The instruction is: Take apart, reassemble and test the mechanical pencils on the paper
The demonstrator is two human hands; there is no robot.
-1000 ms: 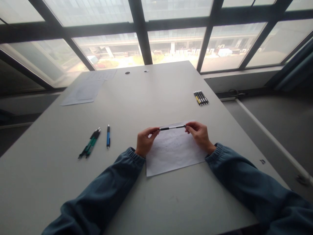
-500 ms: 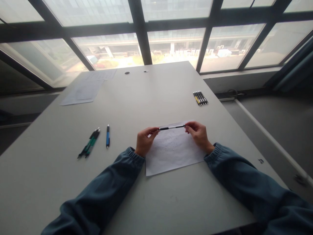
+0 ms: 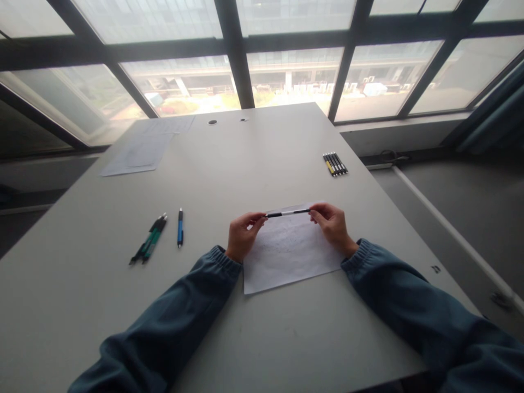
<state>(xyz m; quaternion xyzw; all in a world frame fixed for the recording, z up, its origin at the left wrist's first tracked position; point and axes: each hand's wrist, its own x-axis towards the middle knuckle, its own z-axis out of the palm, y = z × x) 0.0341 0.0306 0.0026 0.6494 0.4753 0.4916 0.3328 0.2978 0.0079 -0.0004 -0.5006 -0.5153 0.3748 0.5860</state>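
A black and white pen is held level between my two hands, above a sheet of paper with faint marks on it. My left hand pinches the pen's left end between thumb and fingers. At the opposite end, the thumb and fingers of my right hand are closed on the tip. Left of my hands lie a blue pen and, farther over, a small bunch of green and black pens.
Several black pens, one with yellow, lie in a row at the table's right edge. More paper sheets rest at the far left. Two round holes pierce the far end of the white table, before large windows.
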